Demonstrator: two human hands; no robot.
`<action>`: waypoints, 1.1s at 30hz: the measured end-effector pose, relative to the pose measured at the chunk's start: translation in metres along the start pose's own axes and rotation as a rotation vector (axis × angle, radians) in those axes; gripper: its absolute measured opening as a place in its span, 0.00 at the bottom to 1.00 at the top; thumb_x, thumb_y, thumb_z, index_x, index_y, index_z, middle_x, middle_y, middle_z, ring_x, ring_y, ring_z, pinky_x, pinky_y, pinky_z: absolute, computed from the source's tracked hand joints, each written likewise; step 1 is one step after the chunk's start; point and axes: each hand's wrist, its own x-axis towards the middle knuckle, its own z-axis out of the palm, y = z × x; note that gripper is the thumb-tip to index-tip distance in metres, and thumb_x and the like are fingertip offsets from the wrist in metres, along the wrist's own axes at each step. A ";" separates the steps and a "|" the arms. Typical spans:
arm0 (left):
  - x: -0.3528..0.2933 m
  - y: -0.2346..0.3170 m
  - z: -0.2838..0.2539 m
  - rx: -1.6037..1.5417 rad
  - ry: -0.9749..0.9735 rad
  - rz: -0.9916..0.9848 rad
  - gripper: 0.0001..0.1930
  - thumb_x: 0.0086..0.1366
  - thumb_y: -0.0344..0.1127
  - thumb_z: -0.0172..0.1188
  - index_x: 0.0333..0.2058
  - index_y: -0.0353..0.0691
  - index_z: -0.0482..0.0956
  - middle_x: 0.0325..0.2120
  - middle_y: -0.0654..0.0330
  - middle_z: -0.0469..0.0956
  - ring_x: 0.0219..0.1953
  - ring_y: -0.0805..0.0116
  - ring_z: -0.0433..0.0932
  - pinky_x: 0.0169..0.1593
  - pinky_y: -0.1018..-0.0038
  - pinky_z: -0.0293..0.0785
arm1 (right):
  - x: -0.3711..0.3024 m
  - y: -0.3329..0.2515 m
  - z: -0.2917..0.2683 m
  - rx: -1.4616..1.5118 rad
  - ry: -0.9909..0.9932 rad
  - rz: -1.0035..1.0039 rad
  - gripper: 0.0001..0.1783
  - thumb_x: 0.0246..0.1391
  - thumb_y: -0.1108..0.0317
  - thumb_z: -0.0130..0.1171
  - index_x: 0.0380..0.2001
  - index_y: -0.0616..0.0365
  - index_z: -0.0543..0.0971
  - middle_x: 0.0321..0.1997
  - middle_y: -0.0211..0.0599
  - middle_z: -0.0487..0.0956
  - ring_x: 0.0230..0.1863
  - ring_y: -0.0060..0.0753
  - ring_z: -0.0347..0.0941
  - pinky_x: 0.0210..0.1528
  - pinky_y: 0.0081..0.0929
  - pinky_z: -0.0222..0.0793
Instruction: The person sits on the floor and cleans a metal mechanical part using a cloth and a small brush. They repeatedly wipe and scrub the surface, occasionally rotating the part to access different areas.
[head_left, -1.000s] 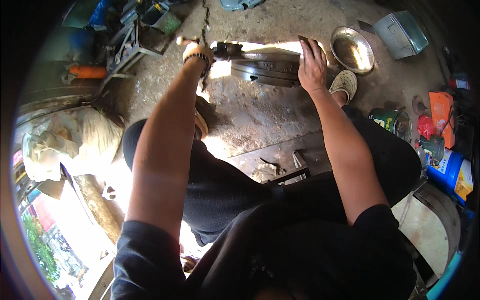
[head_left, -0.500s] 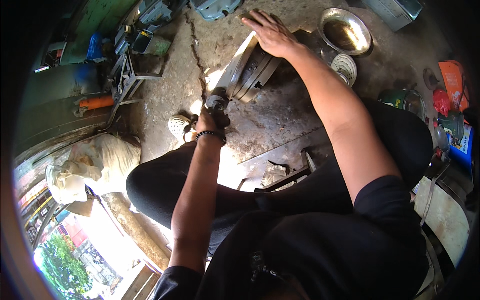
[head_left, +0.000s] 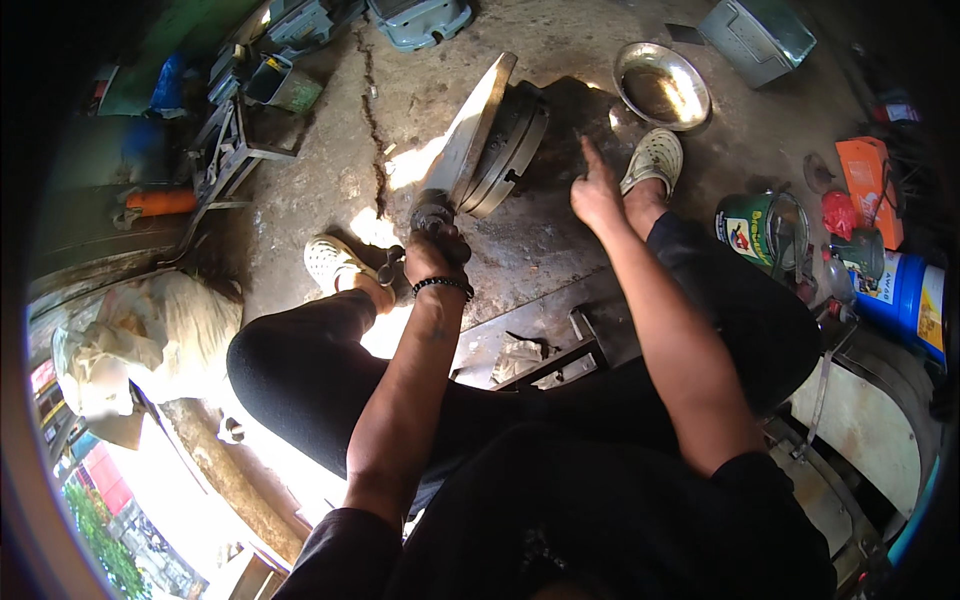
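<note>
Between my feet, a heavy round metal machine part [head_left: 507, 155] stands on edge on the floor, tilted. It has a broad flat disc face, a stepped rim and a dark shaft end [head_left: 432, 209] pointing toward me. My left hand [head_left: 436, 258], a beaded bracelet at its wrist, is closed around that shaft end; its fingertips are partly hidden. My right hand [head_left: 597, 197] is off the part, to its right and near my right shoe [head_left: 656, 160]. Its index finger stretches forward while the others curl, and nothing shows in it.
A shallow metal basin [head_left: 661, 87] lies beyond my right shoe, with a grey metal box [head_left: 757, 42] behind it. At right stand a green bucket [head_left: 760, 235], an orange box [head_left: 870, 190] and a blue bucket [head_left: 905, 300]. A metal stand [head_left: 235, 155] is at left. A cloth sack [head_left: 185, 325] lies nearer.
My right hand has left the top edge of the metal part and drawn back toward me. My left hand stays on the shaft end. The view has shifted slightly.
</note>
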 end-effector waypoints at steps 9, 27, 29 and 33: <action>-0.026 -0.036 0.002 -0.047 0.019 -0.039 0.05 0.61 0.33 0.47 0.34 0.40 0.69 0.20 0.59 0.70 0.20 0.66 0.71 0.22 0.74 0.67 | -0.022 -0.060 0.041 -0.282 -0.056 -0.219 0.40 0.45 0.82 0.49 0.66 0.64 0.58 0.73 0.51 0.52 0.72 0.54 0.49 0.73 0.44 0.46; -0.035 -0.033 0.002 0.052 0.178 0.010 0.08 0.62 0.34 0.44 0.35 0.37 0.70 0.23 0.57 0.71 0.20 0.66 0.70 0.24 0.72 0.68 | 0.021 -0.064 0.025 -0.295 -0.242 -0.288 0.38 0.47 0.79 0.46 0.65 0.71 0.56 0.72 0.61 0.52 0.72 0.59 0.49 0.72 0.49 0.46; -0.039 -0.032 0.004 0.031 0.293 -0.013 0.08 0.63 0.34 0.45 0.37 0.39 0.71 0.22 0.59 0.70 0.18 0.66 0.68 0.22 0.71 0.67 | -0.010 -0.066 0.023 -0.325 -0.310 -0.250 0.39 0.47 0.79 0.46 0.66 0.70 0.56 0.72 0.60 0.51 0.73 0.59 0.48 0.71 0.54 0.45; -0.025 -0.044 -0.023 0.059 0.229 -0.181 0.14 0.60 0.35 0.45 0.44 0.45 0.72 0.20 0.58 0.70 0.14 0.65 0.69 0.16 0.73 0.64 | 0.054 -0.035 0.031 -0.154 -0.185 -0.265 0.36 0.49 0.75 0.45 0.65 0.71 0.58 0.70 0.61 0.58 0.69 0.61 0.55 0.71 0.49 0.49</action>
